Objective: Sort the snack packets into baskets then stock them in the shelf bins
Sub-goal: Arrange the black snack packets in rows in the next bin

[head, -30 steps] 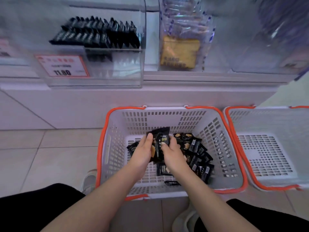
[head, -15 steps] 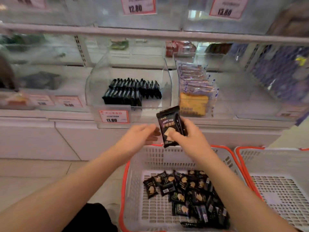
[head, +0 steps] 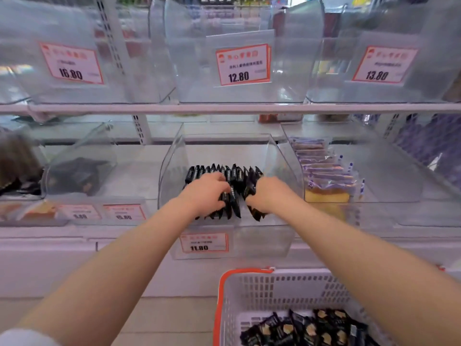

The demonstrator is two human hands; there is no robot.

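Both my hands reach into a clear shelf bin tagged 11.80, which holds rows of upright black snack packets. My left hand rests curled against the front row of packets, fingers pushing between them. My right hand grips a small stack of black packets and holds it beside the row. Below, a white basket with an orange rim holds several loose black packets.
The bin to the right holds purple-wrapped cake packets. A bin at left has dark packets. Upper-shelf clear bins carry price tags 16.80, 12.80 and 13.80. White tiled floor lies at the lower left.
My hands rose from the basket with black packets and moved forward into the 11.80 bin. The view tilted up from the basket to the shelves.
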